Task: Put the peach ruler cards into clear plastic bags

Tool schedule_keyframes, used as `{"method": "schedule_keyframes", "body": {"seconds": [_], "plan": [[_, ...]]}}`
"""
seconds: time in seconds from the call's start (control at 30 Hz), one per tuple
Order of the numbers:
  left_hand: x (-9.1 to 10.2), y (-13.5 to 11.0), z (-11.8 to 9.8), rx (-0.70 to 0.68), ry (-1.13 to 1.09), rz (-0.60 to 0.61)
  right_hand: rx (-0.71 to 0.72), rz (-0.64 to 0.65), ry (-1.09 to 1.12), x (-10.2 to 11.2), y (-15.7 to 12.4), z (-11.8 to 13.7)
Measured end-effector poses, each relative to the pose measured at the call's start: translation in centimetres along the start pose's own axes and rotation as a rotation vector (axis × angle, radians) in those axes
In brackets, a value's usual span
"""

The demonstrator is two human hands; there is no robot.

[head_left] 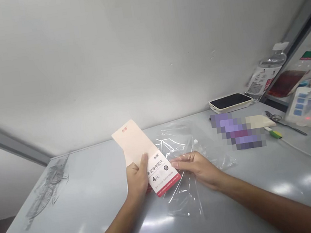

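My left hand (137,177) is closed on a printed cardboard card (141,149), thumb across its front. The card is pale pink and white with Chinese print, a large 4 and a red bottom edge, and it tilts to the left. My right hand (198,166) pinches a clear plastic bag (184,201) just beside the card's right edge; whether its fingertips also touch the card I cannot tell. The bag lies behind and to the right of the card. On the table at the left lie transparent rulers (48,185) with dark markings, overlapping one another.
A phone (231,102) lies at the back right, near a pixelated purple item (237,130). Farther right are a clear bottle (267,70), a bottle of dark liquid (291,74), a white power strip (304,107) and a cable (302,151). A wall (135,57) closes the table's back.
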State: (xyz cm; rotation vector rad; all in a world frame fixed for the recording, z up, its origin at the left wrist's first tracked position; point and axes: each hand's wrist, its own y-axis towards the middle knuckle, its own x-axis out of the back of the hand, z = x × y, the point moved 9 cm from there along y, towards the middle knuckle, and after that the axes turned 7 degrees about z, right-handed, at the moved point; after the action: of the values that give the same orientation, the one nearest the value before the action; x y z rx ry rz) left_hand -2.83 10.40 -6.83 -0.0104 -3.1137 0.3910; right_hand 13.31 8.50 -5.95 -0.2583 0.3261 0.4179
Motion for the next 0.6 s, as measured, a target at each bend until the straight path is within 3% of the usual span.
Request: {"method": "schedule_keyframes", "body": {"seconds": [0.3,0.6], "plan": [[1.5,-0.9,-2.6,-0.186,0.230,-0.163,0.039,0.016,-0.072,-0.1,-0.1,0.4],[0.8,-1.9,-2.7,-0.238,0.327,-0.153,0.078,0.067,-0.114,-1.4,-0.1,0.6]]}}
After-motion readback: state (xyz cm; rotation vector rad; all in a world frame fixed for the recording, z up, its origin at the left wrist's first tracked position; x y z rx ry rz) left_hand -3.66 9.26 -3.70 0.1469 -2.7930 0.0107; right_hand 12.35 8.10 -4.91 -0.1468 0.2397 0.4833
